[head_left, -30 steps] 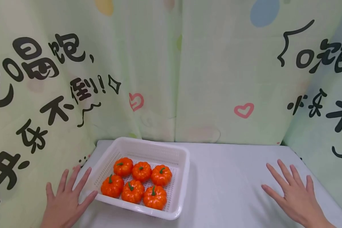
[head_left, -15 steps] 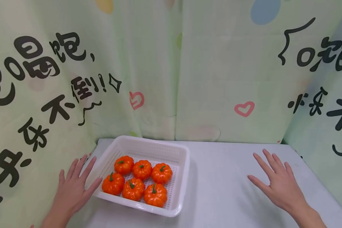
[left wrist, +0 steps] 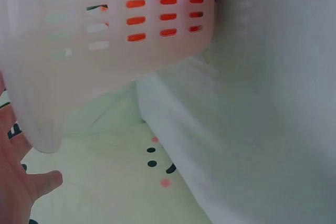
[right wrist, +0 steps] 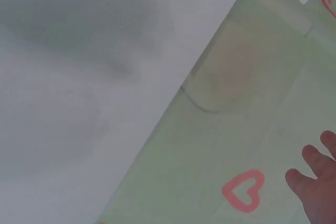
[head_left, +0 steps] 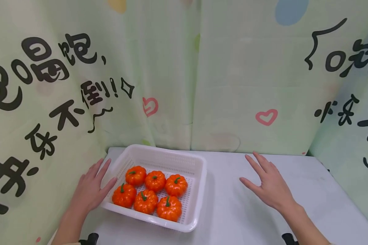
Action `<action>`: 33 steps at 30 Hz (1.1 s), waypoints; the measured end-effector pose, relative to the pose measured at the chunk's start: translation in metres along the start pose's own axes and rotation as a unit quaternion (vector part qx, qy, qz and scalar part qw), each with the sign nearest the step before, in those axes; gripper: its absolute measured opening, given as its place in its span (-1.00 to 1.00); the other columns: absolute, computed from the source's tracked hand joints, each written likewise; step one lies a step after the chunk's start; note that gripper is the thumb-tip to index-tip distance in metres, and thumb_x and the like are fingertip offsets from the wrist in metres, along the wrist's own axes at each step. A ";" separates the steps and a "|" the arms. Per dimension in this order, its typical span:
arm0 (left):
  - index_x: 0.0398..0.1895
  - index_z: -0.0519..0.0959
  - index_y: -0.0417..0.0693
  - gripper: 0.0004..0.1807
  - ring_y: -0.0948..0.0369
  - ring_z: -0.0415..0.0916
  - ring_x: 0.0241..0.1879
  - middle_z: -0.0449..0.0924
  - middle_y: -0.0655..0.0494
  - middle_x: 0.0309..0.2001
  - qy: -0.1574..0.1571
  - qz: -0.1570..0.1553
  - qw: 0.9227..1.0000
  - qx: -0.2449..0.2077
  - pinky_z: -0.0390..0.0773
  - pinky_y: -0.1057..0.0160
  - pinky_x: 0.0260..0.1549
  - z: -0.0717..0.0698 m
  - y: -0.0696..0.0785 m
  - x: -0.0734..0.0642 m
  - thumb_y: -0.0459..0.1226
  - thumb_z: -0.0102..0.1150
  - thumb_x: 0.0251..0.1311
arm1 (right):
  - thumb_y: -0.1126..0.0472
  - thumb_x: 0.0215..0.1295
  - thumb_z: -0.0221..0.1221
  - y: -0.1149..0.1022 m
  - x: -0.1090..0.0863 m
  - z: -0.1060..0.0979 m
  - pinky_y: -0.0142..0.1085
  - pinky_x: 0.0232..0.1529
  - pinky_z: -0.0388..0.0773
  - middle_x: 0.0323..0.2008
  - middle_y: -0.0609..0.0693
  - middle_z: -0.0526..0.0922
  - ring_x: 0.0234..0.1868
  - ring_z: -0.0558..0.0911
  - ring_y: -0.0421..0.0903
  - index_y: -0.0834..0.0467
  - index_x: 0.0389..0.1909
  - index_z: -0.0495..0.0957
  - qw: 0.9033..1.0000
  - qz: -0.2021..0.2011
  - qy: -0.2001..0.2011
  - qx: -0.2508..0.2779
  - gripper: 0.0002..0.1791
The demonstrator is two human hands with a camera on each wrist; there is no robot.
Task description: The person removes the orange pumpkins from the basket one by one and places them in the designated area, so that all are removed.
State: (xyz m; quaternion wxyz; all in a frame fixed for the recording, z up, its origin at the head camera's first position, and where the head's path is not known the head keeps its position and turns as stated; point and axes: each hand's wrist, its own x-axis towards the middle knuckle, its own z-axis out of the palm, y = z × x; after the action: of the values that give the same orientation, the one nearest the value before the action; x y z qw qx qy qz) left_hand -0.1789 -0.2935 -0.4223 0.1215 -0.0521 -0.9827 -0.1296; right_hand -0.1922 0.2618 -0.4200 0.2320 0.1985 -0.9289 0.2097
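Note:
A white plastic basket (head_left: pixel 164 222) with slotted walls stands on the table, left of centre in the head view. Inside lie several small orange pumpkins (head_left: pixel 145 201) with green stems, in two rows. My left hand (head_left: pixel 91 190) is beside the basket's left rim, fingers extended and thumb spread toward it. In the left wrist view that hand (left wrist: pixel 21 174) is close to the basket wall (left wrist: pixel 110 61); whether it touches cannot be told. Over the table right of the basket, my right hand (head_left: pixel 270 186) hovers with fingers extended, holding nothing.
A white-covered table (head_left: pixel 230 211) carries the basket. Pale green curtains (head_left: pixel 227 78) with black characters and pink hearts enclose the back and both sides. The basket's far edge sits near the back curtain, its left side near the left one.
Both hands have moved forward and inward: the left toward the basket's left side, the right leftward across the table. The basket and pumpkins stay put, while the view has shifted slightly.

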 end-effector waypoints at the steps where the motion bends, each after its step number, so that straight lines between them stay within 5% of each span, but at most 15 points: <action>1: 0.58 0.10 -0.12 -0.13 -0.33 0.00 0.43 0.01 -0.32 0.52 -0.002 -0.001 1.000 -0.004 0.04 -0.53 0.25 0.001 -0.001 0.002 0.07 0.12 0.35 | -0.06 0.23 0.37 -0.002 0.004 0.003 0.26 0.31 0.23 0.47 0.26 0.25 0.37 0.30 0.34 0.10 0.49 0.31 1.000 -0.005 0.002 0.002 -0.15; 9: 0.60 0.05 -0.14 -0.14 -0.36 0.03 0.43 -0.02 -0.37 0.52 -0.034 -0.025 0.997 -0.060 0.12 -0.52 0.20 0.004 -0.008 0.010 0.10 0.05 0.41 | -0.01 0.22 0.38 -0.027 0.032 0.033 0.23 0.23 0.37 0.46 0.19 0.29 0.36 0.36 0.29 0.12 0.48 0.34 0.999 -0.030 -0.003 0.043 -0.17; 21: 0.62 -0.04 -0.12 -0.09 -0.38 -0.05 0.45 -0.09 -0.37 0.55 -0.074 -0.072 0.983 -0.149 0.11 -0.50 0.21 0.006 -0.010 0.019 0.10 0.08 0.41 | -0.12 0.26 0.33 -0.061 0.079 0.050 0.23 0.25 0.39 0.49 0.13 0.27 0.43 0.32 0.21 0.06 0.50 0.31 0.991 -0.038 -0.088 0.089 -0.17; 33: 0.62 -0.07 -0.15 -0.05 -0.39 -0.16 0.47 -0.11 -0.43 0.53 -0.109 -0.094 0.976 -0.161 -0.20 -0.59 0.23 0.007 -0.015 0.028 0.10 0.10 0.38 | -0.19 0.23 0.33 -0.090 0.108 0.063 0.23 0.25 0.40 0.50 0.09 0.26 0.44 0.29 0.19 0.01 0.51 0.30 0.977 -0.057 -0.165 0.125 -0.13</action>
State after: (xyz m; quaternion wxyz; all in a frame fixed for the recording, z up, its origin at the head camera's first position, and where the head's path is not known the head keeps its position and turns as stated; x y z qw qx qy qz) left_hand -0.2092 -0.3041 -0.4250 -0.0092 0.0077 -0.9567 -0.2907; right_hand -0.2602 0.1269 -0.3887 0.0608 0.3099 -0.9081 0.2750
